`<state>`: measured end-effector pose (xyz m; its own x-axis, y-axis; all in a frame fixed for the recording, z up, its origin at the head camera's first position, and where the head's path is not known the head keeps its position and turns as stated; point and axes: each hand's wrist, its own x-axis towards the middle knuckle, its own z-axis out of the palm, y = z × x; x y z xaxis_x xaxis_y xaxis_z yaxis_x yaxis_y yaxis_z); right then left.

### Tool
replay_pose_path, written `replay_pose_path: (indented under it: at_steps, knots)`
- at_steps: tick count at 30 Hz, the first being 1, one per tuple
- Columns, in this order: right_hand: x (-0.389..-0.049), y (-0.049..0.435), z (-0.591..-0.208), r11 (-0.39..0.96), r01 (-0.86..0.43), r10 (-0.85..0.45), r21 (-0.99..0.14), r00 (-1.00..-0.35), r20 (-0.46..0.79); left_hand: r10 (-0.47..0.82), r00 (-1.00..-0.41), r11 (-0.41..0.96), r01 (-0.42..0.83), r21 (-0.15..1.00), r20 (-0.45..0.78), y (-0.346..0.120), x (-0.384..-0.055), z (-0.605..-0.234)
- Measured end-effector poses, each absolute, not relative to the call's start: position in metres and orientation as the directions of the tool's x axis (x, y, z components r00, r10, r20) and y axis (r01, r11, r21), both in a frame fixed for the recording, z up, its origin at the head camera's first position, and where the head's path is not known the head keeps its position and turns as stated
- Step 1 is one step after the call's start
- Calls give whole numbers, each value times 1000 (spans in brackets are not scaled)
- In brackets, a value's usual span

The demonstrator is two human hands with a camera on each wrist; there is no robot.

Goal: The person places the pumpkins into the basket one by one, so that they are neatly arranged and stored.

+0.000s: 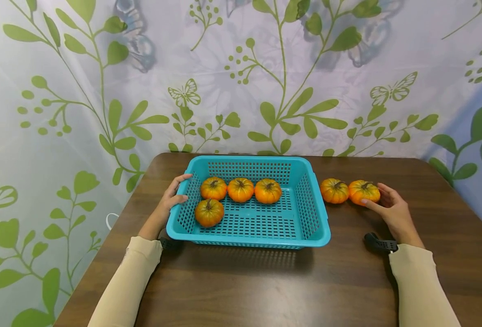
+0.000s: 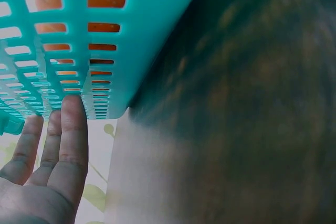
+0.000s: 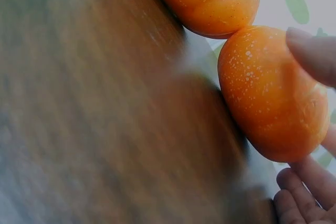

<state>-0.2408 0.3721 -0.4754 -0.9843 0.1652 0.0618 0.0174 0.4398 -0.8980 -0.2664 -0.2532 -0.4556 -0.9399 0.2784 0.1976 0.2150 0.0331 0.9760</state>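
A turquoise plastic basket [image 1: 249,241] stands on the table, holding several small orange pumpkins [image 1: 241,190]. My left hand [image 1: 171,196] grips its left rim, thumb and forefinger over the edge; in the left wrist view the other fingers [image 2: 73,145] lie nearly straight against the slotted outer wall. To the right of the basket, my right hand [image 1: 396,213] holds a small pumpkin [image 1: 364,192] between thumb and fingers. In the right wrist view this pumpkin [image 3: 270,95] touches a second pumpkin [image 3: 210,1], which sits between it and the basket.
The brown wooden table [image 1: 241,286] runs back to a leaf-and-butterfly patterned cloth [image 1: 224,81]. A black wrist device [image 1: 380,244] is strapped at the right wrist. A thin white cable loop [image 1: 109,220] shows beyond the table's left edge.
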Motion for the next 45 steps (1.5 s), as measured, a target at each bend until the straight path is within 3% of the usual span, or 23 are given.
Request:
replay_pose_path:
  at_steps: [23,37,45]
  knots:
    - [-246,367,-474,505,25,184,-863,-980,80,261,-937,4,241,970,232,-252,-266,-454]
    - [-246,365,-479,472,-2,253,-882,-958,138,276,-934,18,240,971,226,-252,-267,-453]
    - [-241,363,-475,376,-39,320,-926,-932,170,269,-942,20,214,977,201,-250,-266,-454]
